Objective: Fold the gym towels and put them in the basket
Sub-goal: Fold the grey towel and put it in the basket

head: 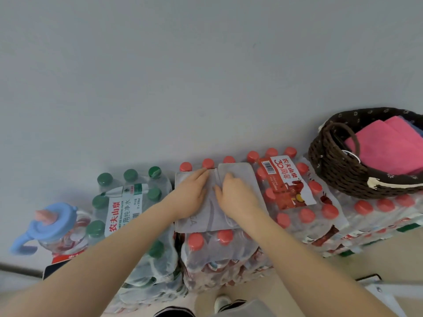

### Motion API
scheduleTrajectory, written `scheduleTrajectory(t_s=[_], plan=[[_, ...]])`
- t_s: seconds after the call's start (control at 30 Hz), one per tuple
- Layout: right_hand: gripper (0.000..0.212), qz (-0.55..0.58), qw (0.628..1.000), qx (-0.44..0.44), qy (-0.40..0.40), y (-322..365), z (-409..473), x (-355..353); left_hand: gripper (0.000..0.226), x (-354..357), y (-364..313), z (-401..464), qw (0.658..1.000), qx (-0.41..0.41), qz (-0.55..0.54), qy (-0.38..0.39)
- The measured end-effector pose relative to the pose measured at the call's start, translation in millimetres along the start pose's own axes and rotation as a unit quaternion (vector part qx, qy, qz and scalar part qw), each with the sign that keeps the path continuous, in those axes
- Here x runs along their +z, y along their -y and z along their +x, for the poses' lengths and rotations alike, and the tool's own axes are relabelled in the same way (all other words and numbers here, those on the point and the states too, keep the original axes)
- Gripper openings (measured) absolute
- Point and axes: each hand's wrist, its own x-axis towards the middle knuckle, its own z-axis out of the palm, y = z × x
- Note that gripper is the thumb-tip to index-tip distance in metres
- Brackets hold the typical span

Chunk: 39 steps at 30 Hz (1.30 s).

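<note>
Shoe tip (222,302) showing at bottom edge, below the towel. Floor there, detail too blurred to read.

Both forearms reaching up to a grey towel (238,173), the landmark here. Spread across red-capped water bottle packs (297,195); no desk in view, packs serving as work surface.

Left hand (191,194) lying flat on left half of towel, fingers straight and together, pressing cloth down, gripping nothing. Right hand (235,193) on middle of towel, fingers bent, tips touching a raised crease; probably pinching that fold, though too blurred to be sure.

Left of towel: green-capped bottle pack (128,202). Further left: jug with blue lid (55,221).

Right of towel and beyond it: dark woven basket (332,161) resting on more red-capped packs, well apart from the hands. Inside, folded pink towel (386,147), a blue one just visible behind it at the edge.

Beyond towel: plain grey wall (183,76).

Judged step: folding, midway. Towel looking already doubled, crease down the centre, one more fold seemingly being set or smoothed. Some towels apparently done, going by basket contents.

Next move likely needing: left hand as anchor, right hand drawing fold across, edges squared, then lift of finished bundle rightward onto pink towel. Risk: bumpy caps underneath letting fold slip.
</note>
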Motion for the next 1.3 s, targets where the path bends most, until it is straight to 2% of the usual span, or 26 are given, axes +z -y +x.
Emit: scheduleTrajectory(t_s=[0.1,0.17,0.27,0.33,0.4,0.5,0.63,0.7,0.77,0.87,0.93,1.0,1.07,1.1,1.2,1.3], plan=[[0.038,-0.02,0.997,-0.004,-0.079,-2.3,-7.7,9.6,0.057,-1.2,6.2,-8.8,0.993,-0.078,-0.061,-0.066],[0.043,-0.08,0.989,-0.018,-0.122,-3.3,-13.7,18.7,0.058,-2.1,8.0,-15.9,0.976,-0.155,-0.137,-0.066],[0.057,-0.106,0.985,-0.005,-0.135,-0.2,-14.9,23.4,0.05,-2.7,12.8,-23.3,0.908,-0.278,-0.309,-0.047],[0.064,-0.086,0.989,0.008,-0.121,2.3,-11.5,18.9,0.037,-6.4,16.7,-24.7,0.869,-0.307,-0.386,-0.039],[0.062,-0.083,0.991,0.024,-0.099,0.2,-6.2,18.6,0.024,-10.2,17.4,-25.6,0.835,-0.307,-0.457,-0.021],[0.06,-0.09,0.994,0.015,-0.058,0.6,-4.5,24.6,0.02,-11.8,14.8,-28.2,0.801,-0.3,-0.518,-0.013],[0.069,-0.107,0.994,0.031,0.015,4.8,0.4,24.9,0.027,-9.9,11.7,-32.1,0.807,-0.24,-0.535,-0.07],[0.064,-0.113,0.993,0.039,-0.016,9.8,-2.1,22.3,0.029,-12.4,5.9,-33.0,0.816,-0.198,-0.536,-0.087],[0.056,-0.117,0.989,0.046,-0.081,15.8,-9.6,24.8,0.025,-15.9,-1.8,-32.3,0.828,-0.155,-0.531,-0.094],[0.047,-0.061,0.993,0.055,-0.083,12.8,-8.4,26.5,0.022,-21.1,-15.3,-26.2,0.845,-0.102,-0.516,-0.102],[0.039,0.059,0.996,0.05,-0.053,5.0,-0.1,14.3,0.023,-24.2,-25.4,-17.9,0.84,-0.091,-0.524,-0.103],[0.036,0.244,0.967,0.069,-0.009,-3.4,6.6,-5.3,0.025,-24.1,-36.1,-8.7,0.841,-0.092,-0.523,-0.103],[0.043,0.427,0.894,0.12,0.061,-11.6,4.8,-20.7,0.023,-21.7,-48.1,-0.2,0.845,-0.092,-0.518,-0.097],[0.052,0.484,0.858,0.129,0.11,-17.6,2.9,-26.9,0.022,-19.6,-54.3,3.5,0.851,-0.091,-0.509,-0.089],[0.073,0.603,0.765,0.126,0.188,-34.5,-3.6,-33.5,0.014,-8.4,-70.2,15.3,0.871,-0.091,-0.479,-0.062],[0.066,0.682,0.69,0.146,0.195,-43.7,-8.1,-34.8,0.006,3.1,-83.8,25.6,0.9,-0.089,-0.419,-0.077]])
